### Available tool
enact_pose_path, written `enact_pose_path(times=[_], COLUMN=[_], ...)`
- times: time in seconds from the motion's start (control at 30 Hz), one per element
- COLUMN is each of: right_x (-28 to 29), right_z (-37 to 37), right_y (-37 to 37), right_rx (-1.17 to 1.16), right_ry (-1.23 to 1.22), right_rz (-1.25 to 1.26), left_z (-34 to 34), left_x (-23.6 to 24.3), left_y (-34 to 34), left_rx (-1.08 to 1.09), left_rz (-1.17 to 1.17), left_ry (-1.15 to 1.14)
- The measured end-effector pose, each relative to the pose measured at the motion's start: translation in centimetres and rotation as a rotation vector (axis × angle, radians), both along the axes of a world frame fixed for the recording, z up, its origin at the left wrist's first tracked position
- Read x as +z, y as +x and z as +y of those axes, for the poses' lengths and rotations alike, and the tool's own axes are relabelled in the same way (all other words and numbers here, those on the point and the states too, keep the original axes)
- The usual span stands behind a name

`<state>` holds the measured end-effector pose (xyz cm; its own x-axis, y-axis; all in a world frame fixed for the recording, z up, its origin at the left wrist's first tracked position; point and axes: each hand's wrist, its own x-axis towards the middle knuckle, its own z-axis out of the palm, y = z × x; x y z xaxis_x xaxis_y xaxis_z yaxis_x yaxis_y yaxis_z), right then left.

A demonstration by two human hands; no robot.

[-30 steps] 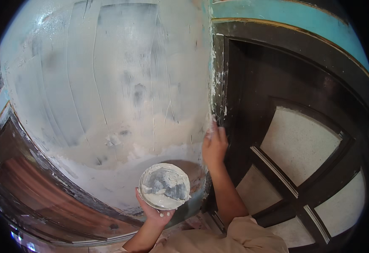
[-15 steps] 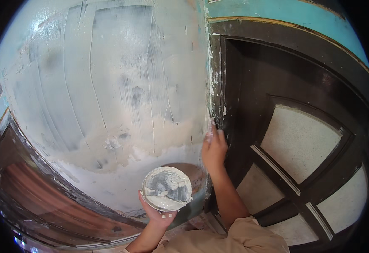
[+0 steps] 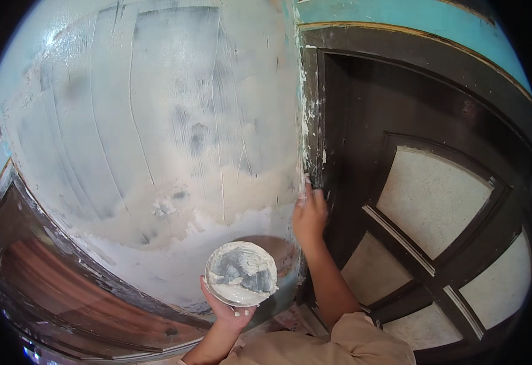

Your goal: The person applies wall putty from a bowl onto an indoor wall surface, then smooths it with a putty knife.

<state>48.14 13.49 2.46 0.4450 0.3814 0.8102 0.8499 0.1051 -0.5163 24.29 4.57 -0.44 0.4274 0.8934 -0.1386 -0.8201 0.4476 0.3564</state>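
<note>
My left hand (image 3: pixel 222 309) grips a round shallow container (image 3: pixel 240 272) from below, smeared with white and grey paste, with pale bits on the fingers. My right hand (image 3: pixel 308 216) is raised at the corner where the patchy plastered wall (image 3: pixel 156 109) meets the dark, white-flecked door frame (image 3: pixel 314 109). Its fingers are partly curled and blurred, with something pale at the tips that I cannot make out, touching or very close to that edge. Streaks of filler and a rough lighter band cover the wall.
A dark door (image 3: pixel 436 115) with pale panels stands on the right, under a turquoise band (image 3: pixel 399 15) with yellowish trim. At the lower left is a reddish-brown wooden surface (image 3: pixel 59 280) in a chipped frame. My beige clothing shows at the bottom.
My right hand has shifted slightly downward along the corner. The container in my left hand has moved a little right and down in view since a second ago.
</note>
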Motion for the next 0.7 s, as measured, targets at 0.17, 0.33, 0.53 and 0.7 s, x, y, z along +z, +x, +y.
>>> enact_pose_path(times=[0.17, 0.33, 0.53, 0.7], right_x=[-0.2, -0.1, -0.9, -1.2], right_z=[-0.1, -0.4, -0.1, -0.1], right_y=[-0.2, -0.6, -0.9, -1.8], right_rx=[0.042, 0.017, -0.025, -0.020], right_ry=[0.016, -0.014, -0.014, 0.014], right_rz=[0.061, 0.066, 0.008, -0.041], left_z=[0.1, 0.3, 0.0, -0.2], left_x=[-0.3, -0.3, -0.2, 0.2], left_y=[-0.7, -1.0, -1.8, -1.9], left_rx=[-0.021, -0.027, -0.103, -0.032], left_rz=[-0.067, -0.038, -0.357, -0.038], left_ry=[0.046, -0.030, -0.123, -0.079])
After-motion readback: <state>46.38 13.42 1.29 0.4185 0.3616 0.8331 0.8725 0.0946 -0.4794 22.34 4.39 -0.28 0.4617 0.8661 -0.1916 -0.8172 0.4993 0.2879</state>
